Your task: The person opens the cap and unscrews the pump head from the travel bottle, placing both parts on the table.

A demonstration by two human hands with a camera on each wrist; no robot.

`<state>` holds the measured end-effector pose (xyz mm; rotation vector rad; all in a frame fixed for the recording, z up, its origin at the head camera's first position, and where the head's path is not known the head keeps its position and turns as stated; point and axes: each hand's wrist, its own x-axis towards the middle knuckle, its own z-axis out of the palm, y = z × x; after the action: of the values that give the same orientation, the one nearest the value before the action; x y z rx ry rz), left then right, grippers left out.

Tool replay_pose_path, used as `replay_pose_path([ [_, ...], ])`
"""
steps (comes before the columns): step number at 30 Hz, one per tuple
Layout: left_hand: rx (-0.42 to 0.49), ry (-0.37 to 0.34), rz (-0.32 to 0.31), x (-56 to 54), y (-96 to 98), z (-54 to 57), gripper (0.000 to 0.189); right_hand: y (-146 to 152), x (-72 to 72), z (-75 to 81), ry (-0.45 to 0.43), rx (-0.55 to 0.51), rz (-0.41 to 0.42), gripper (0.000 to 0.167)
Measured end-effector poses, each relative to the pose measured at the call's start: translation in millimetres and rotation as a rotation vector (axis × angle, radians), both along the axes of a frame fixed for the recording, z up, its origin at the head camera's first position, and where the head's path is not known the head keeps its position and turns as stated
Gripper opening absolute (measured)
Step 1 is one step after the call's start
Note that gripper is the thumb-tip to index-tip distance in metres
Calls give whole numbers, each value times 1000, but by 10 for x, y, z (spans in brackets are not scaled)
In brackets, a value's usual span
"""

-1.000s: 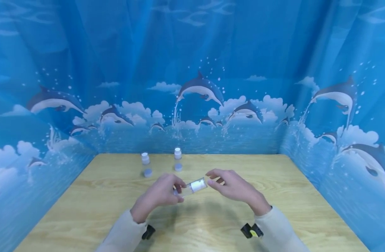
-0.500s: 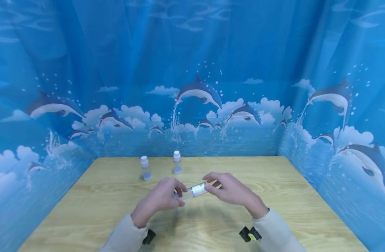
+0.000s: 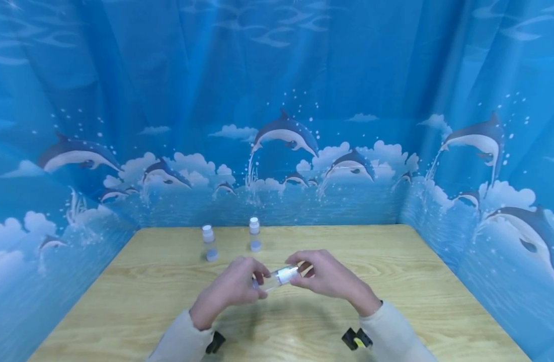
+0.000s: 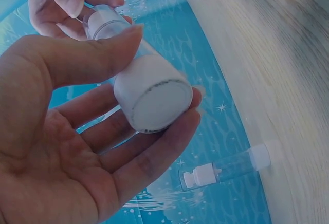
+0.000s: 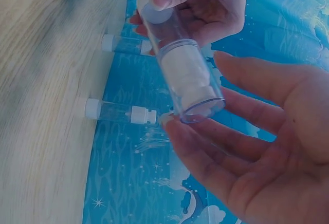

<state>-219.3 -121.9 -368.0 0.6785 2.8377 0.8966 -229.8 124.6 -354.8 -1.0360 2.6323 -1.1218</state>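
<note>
My left hand point(image 3: 236, 281) grips the white base end of a clear pump bottle point(image 3: 272, 281), held tilted above the table. In the left wrist view the thumb lies along the bottle's side and the fingers curl beneath its white base point(image 4: 162, 106). A white pump head shows through the clear cap point(image 5: 203, 110) at the other end. My right hand point(image 3: 328, 276) is around that cap end, fingers spread and loosely bent. The right wrist view shows a small gap between its thumb point(image 5: 234, 70) and the cap, with a fingertip right at the rim.
Two similar clear pump bottles with white tops stand upright toward the back of the wooden table point(image 3: 372, 261), one at the left point(image 3: 209, 242) and one nearer the middle point(image 3: 255, 234). A blue dolphin-print curtain point(image 3: 277, 75) surrounds the back and sides.
My right hand has moved left onto the bottle's cap end, its fingers now around it. My left hand keeps its grip on the bottle. The standing bottles appear slightly lower as the head view shifts.
</note>
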Motion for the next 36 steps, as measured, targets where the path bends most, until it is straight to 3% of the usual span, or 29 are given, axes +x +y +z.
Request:
replay_pose_path([
  [21, -19, -3, -40, 35, 42, 26, 44, -29, -17, -44, 15, 13, 41, 23],
  [36, -23, -5, -45, 37, 59, 3, 43, -38, -21, -74, 13, 39, 44, 25],
])
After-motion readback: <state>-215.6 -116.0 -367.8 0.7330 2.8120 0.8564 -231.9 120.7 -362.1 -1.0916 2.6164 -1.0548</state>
